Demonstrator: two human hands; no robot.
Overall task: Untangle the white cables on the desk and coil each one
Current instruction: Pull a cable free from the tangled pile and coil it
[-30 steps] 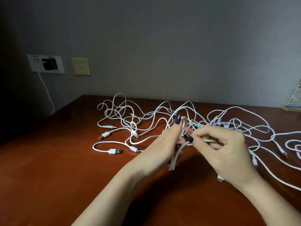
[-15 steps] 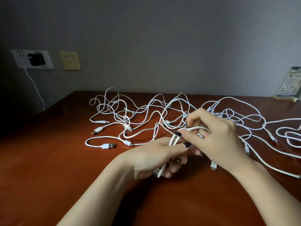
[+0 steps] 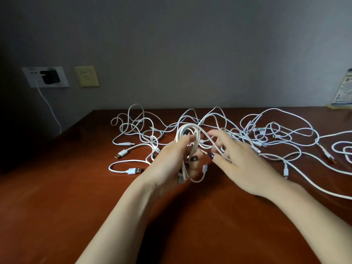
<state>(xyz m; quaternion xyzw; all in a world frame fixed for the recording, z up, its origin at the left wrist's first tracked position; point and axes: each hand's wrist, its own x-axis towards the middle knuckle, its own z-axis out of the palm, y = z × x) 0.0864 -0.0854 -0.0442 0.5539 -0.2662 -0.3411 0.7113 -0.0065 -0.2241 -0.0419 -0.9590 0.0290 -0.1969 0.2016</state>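
White cable coil (image 3: pixel 187 130) was the nearest task thing on my screen. It was several loops standing upright above the brown desk (image 3: pixel 57 206), and the left hand (image 3: pixel 169 161) gripped it with fingers curled round the lower part of the loops. One small connector (image 3: pixel 204 167) hung free from the bottom of the coil. The right hand (image 3: pixel 242 162) was just beside the coil, with fingers spread and rather straight. A strand (image 3: pixel 209 141) ran from the top of the coil down across these fingers. Because of blur I could not tell if it was pinched or only resting there.

I judged that the main risk was in this strand. It seemed to lead back into the tangle (image 3: pixel 266 134) lying behind both hands. A pull while it was crossed under other cables could tighten a knot or drag the whole heap forward. Nothing tied the loops, so they could spring open if the left grip loosened. The free connector could catch on the USB plug (image 3: pixel 134 170) at the left of the tangle. Farther, a black charger (image 3: pixel 50 77) sat in the wall socket (image 3: pixel 30 77) with its own lead (image 3: pixel 49 107) hanging down. This lead could be mistaken for one of the desk's cables.
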